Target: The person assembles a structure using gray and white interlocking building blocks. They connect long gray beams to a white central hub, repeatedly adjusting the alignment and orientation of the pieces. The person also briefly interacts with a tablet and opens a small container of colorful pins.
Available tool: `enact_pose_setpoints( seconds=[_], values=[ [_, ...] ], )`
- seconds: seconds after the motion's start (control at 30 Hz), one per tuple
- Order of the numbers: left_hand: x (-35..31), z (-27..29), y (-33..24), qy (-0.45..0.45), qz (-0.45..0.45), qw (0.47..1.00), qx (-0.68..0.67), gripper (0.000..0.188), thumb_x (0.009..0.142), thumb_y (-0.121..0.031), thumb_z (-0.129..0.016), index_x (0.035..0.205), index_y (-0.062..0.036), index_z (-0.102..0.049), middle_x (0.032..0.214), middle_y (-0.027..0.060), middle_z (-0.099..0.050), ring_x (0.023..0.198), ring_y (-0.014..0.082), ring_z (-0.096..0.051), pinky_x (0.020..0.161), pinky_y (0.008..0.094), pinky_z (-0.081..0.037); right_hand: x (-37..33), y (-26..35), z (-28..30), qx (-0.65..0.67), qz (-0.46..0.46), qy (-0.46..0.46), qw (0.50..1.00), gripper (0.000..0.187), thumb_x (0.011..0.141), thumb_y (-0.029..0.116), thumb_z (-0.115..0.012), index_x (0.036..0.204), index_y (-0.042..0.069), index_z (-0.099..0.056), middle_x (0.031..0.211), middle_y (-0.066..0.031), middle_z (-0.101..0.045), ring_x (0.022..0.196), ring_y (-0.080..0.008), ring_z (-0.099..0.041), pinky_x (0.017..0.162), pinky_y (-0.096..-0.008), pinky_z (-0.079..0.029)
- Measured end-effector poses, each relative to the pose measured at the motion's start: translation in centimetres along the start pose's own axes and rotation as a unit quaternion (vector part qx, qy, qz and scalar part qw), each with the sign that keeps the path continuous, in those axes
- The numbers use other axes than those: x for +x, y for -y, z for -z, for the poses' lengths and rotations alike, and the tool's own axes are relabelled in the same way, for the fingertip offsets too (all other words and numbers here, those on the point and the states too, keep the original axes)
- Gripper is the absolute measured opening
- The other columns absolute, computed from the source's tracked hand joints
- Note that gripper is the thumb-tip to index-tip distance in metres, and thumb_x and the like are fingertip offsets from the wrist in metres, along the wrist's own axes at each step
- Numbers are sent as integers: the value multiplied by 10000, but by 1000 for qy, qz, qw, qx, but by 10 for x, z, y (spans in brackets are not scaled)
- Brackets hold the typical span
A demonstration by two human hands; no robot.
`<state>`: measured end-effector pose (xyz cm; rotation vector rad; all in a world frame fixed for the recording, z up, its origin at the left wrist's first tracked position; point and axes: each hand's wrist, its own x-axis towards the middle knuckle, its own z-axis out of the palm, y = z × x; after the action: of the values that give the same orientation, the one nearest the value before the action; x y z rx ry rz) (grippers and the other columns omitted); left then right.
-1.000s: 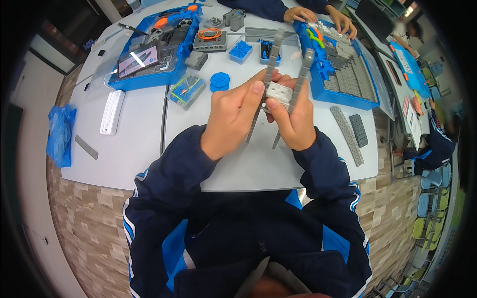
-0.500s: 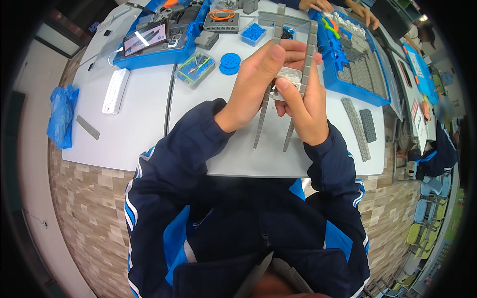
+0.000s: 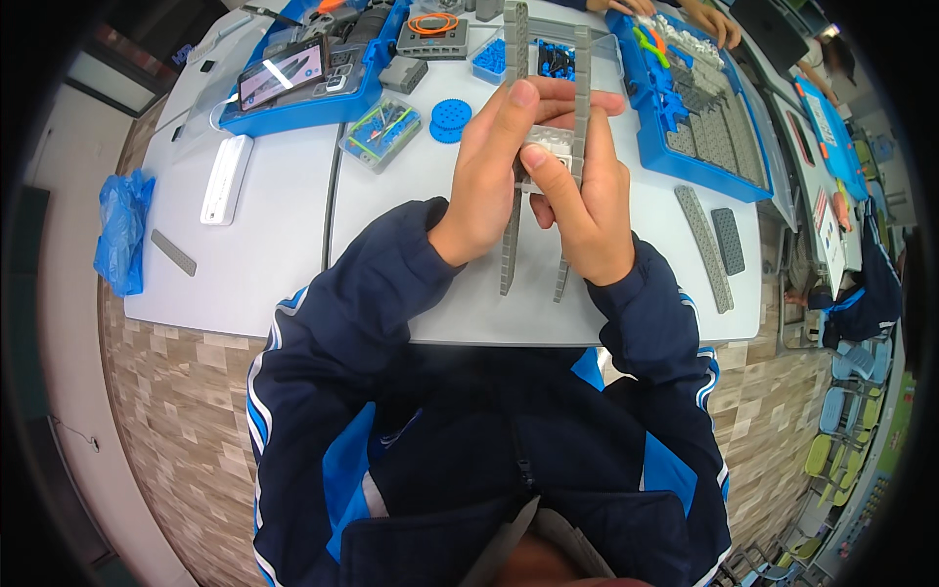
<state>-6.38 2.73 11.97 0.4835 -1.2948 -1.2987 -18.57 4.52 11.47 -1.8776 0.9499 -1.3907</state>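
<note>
Between my two hands is a frame of two long grey beams joined by a white block point(image 3: 551, 143), held above the table's front half. My left hand point(image 3: 486, 166) closes around the left grey beam point(image 3: 510, 240), thumb pointing up along it. My right hand point(image 3: 595, 220) grips the right grey beam point(image 3: 581, 108), and its thumb presses on the white block. Both beams stick out past the hands, up and down. Fingers behind the block are partly hidden.
Blue bins of parts stand at the back left point(image 3: 293, 119) and right point(image 3: 714, 176). Nearby lie a clear parts box point(image 3: 381, 134), blue wheels point(image 3: 451, 119), a propped phone point(image 3: 284, 72), a white case point(image 3: 227, 180) and loose beams point(image 3: 704, 249). Another person's hands point(image 3: 712, 23) are at the far right.
Both hands and the beam frame have shifted to the left, and the frame has turned a little. The tray of small dark and blue parts behind it shows more now.
</note>
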Motion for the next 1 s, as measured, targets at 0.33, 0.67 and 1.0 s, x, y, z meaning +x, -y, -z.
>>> enact_pose_setpoints(
  seconds=[0.33,0.67,1.0],
  values=[
    [-12,-3,7,-38,-15,999,-18,603,1075,-534,-218,1142,-30,-542,1271,173,-644,1026,208,-647,677,269,-503,-2,1,-4,-1,18,22,1000,529,981,205,-598,1376,-83,-396,907,-205,-710,786,-316,-744,677,-347,-563],
    [-22,-9,-1,-77,22,997,-6,547,1070,-546,-254,1071,-41,-463,1263,172,-631,1027,245,-691,586,252,-559,-4,-1,0,56,-33,77,995,503,982,211,-591,1350,-74,-399,832,-170,-691,708,-292,-720,630,-344,-539],
    [1,4,-14,47,98,986,-130,909,973,-748,-81,1325,-35,-521,1242,175,-634,1064,277,-687,669,323,-607,-3,0,2,107,-42,74,991,510,994,251,-581,1353,-55,-385,934,-149,-660,668,-204,-683,571,-294,-507]
  ],
)
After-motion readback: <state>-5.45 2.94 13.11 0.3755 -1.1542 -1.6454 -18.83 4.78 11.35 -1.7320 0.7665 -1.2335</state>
